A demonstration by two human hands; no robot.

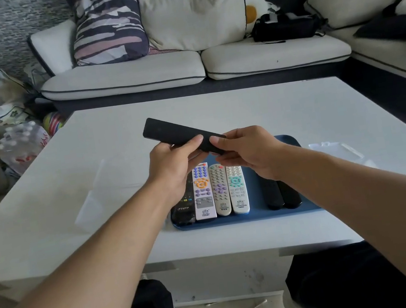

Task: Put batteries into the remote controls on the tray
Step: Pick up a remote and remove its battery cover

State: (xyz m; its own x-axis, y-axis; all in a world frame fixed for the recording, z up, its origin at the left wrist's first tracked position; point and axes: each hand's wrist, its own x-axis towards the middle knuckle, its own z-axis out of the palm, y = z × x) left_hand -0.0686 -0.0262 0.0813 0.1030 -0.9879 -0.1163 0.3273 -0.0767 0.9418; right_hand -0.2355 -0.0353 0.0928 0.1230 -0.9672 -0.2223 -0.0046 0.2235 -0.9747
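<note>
I hold a long black remote (171,131) above the table, its plain back facing up and its far end pointing up-left. My left hand (175,169) grips its middle from below, thumb on top. My right hand (247,154) pinches its near end. Below them lies a blue tray (257,198) with several remotes side by side: a black one (185,210), a white one with an orange ring (203,193), a beige one (220,191), a white one with teal keys (237,188), and two plain black ones (281,194). No batteries are visible.
The tray rests on a white coffee table (69,188). A clear plastic package (339,150) lies to the tray's right. A sofa (182,66) with cushions stands behind the table, and bags and a pack of bottles (22,145) crowd the floor at left.
</note>
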